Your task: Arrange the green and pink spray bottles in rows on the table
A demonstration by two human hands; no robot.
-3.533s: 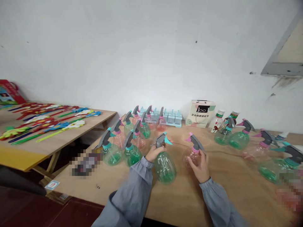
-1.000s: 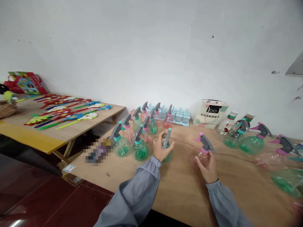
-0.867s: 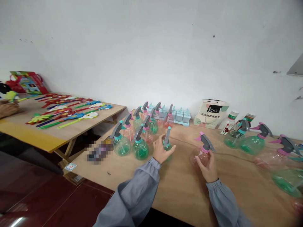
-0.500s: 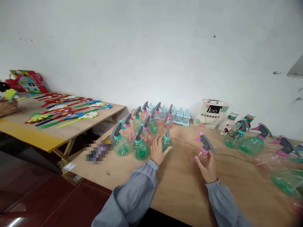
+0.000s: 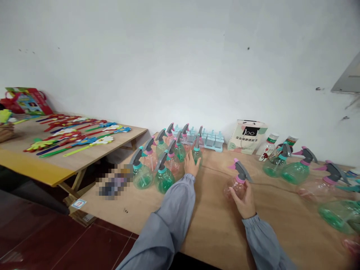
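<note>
My left hand [image 5: 191,165] is closed around the near side of a round green spray bottle [image 5: 198,156] with a grey trigger head and teal collar. That bottle stands upright at the right side of a cluster of green and pink spray bottles. My right hand [image 5: 244,199] grips a pink spray bottle [image 5: 232,187] by its lower right side, thumb in front. It has a grey and pink head, tilts slightly, and sits apart from the cluster. A green spray bottle [image 5: 165,181] and a paler green one [image 5: 143,177] stand at the cluster's front left.
Light-blue popsicle moulds [image 5: 215,141] stand behind the cluster, beside a printed box [image 5: 246,137]. More spray bottles [image 5: 296,172], some leaning, occupy the right. Hand-shaped clappers [image 5: 75,141] cover the left table, with another person's hand [image 5: 6,132] at its edge.
My left hand has moved away from me toward the wall, and the green spray bottle has shifted back with it, closer to the cluster. My right hand stays on the pink bottle.
</note>
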